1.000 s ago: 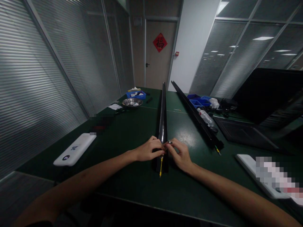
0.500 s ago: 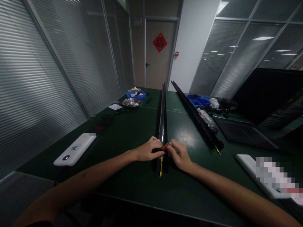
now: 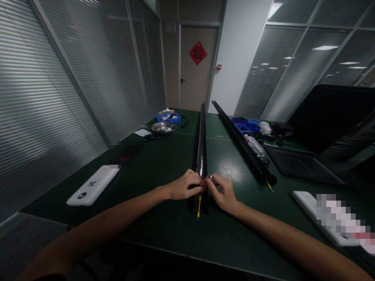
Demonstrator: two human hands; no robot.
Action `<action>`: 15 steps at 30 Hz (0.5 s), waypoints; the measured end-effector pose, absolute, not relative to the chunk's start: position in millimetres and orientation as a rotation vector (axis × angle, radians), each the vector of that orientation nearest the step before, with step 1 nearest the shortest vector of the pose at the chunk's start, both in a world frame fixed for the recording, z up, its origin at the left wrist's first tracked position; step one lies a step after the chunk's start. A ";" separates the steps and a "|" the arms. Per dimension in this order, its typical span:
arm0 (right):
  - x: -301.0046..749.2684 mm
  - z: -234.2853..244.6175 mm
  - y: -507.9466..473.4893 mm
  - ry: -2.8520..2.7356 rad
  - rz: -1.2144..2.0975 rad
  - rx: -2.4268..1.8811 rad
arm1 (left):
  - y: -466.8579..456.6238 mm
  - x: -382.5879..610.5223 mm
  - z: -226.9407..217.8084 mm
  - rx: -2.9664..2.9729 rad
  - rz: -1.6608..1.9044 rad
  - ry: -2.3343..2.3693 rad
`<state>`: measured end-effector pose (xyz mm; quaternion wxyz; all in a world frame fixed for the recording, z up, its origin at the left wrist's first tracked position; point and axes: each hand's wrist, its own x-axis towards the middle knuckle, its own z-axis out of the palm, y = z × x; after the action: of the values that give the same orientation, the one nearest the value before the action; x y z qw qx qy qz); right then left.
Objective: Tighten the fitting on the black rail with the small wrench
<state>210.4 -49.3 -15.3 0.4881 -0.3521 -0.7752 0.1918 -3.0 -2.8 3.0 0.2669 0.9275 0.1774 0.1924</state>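
A long black metal rail [image 3: 202, 140] runs away from me down the middle of the table. Over its near end, my left hand [image 3: 185, 185] is closed, thumb and fingers pressed together. Facing it, my right hand [image 3: 224, 192] pinches thumb to index finger, and the fingertips of both hands meet. Whatever small part lies between them is hidden. A shiny round metal bit [image 3: 211, 176] shows at my right index finger; I cannot tell whether it is a ring or a part. Below my fingers, a yellow wire [image 3: 199, 205] with a lug hangs toward me at the rail end.
A second black rail [image 3: 243, 140] lies slanted to the right, with a yellow-green wire [image 3: 270, 186]. Beyond it are blue bins [image 3: 247, 125] and a plastic bottle [image 3: 254, 145]. At left stand a metal bowl [image 3: 164, 128], a blue tray [image 3: 168, 118] and a white case [image 3: 93, 185].
Both hands stay at the rail's near end, with only a slight shift of the right fingers. The yellow wire's tip has swung a little left.
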 end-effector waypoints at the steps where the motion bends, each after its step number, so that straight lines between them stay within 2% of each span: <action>1: 210.5 -15.0 -49.2 -1.888 0.467 -0.856 | -2.9 -3.0 3.2 2.501 0.521 0.479; 15: 211.7 -13.9 -51.1 -1.863 0.493 -0.858 | -4.3 -3.3 5.4 2.492 0.517 0.500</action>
<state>211.7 -51.1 -13.9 0.4935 -0.3538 -0.7680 0.2035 -3.3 -4.3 5.4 0.2704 0.9250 0.1857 0.1919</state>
